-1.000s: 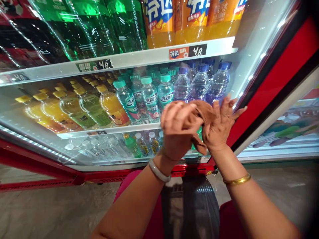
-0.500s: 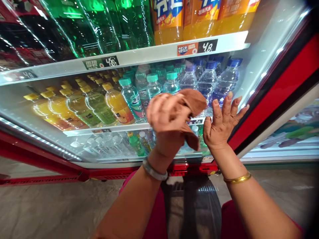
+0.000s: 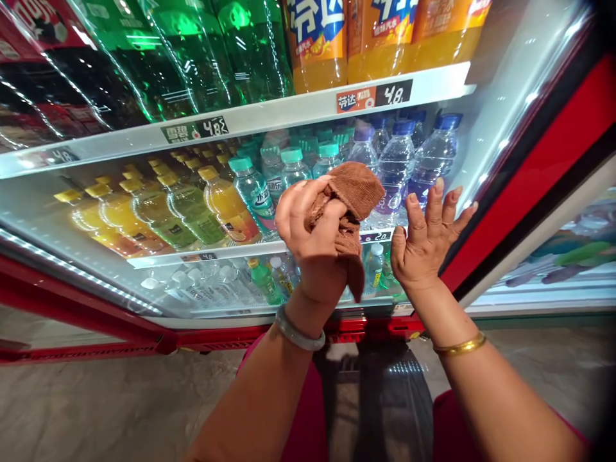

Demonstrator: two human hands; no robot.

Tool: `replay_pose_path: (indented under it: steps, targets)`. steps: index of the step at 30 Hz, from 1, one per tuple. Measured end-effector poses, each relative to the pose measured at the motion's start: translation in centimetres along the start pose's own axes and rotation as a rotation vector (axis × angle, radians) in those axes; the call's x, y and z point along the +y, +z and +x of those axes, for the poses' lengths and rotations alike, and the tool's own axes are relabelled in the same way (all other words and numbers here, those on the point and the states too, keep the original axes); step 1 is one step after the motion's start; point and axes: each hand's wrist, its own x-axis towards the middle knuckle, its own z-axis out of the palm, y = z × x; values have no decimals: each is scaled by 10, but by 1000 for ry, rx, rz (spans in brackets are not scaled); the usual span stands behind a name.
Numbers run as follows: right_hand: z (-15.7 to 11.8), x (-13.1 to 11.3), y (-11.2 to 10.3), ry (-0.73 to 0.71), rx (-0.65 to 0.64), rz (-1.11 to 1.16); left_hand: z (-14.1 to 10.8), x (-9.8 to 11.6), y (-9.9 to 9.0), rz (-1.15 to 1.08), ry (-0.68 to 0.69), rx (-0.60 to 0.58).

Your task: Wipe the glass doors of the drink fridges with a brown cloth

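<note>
My left hand (image 3: 312,224) is wrapped round a crumpled brown cloth (image 3: 357,189), with one flap sticking out to the right and another hanging below. It is in front of the cooler's middle shelf, near the teal-capped bottles (image 3: 257,192). To its right, my right hand (image 3: 426,240) is spread with the fingers up and nothing in it. Behind its fingertips stand clear bottles with blue caps (image 3: 436,154). Whether my right hand touches the glass cannot be made out.
Large green bottles (image 3: 183,51) and orange bottles (image 3: 317,38) fill the upper shelf. Yellow-capped juice bottles (image 3: 173,205) line the middle shelf at the left. A red frame (image 3: 539,167) slants along the right. Small bottles (image 3: 262,279) stand on the bottom shelf.
My left hand and the cloth have shifted slightly to the left, and the cloth's flaps have changed shape. My right hand stays spread in nearly the same place.
</note>
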Motion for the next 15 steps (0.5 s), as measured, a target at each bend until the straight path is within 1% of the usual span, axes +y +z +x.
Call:
replay_pose_path:
  steps: [1,2,5,6,7,8,11,12,13,15]
  targets:
    - [0,1,1,-1,4,-1,-2,1,1,20,-2,-17]
    - [0,2,2,1,10,-10,-8,4,3,18,33,-62]
    - [-1,4,6,41,16,-64,-29,12,10,-72,215,-237]
    - [-2,4,6,55,13,-76,-32,13,11,-102,251,-264]
    - [-2,3,6,63,6,-76,-33,11,10,-117,261,-265]
    - [-3,3,5,71,-7,-65,-30,9,8,-118,242,-243]
    - [-3,1,2,102,-60,-38,-15,1,0,-87,96,-115]
    - [-4,0,2,109,-67,-43,-13,0,-1,-78,66,-96]
    - [-3,1,2,109,-66,-52,-13,1,-1,-77,70,-119]
    - [-3,2,5,65,-14,-68,-21,7,1,-86,142,-242]
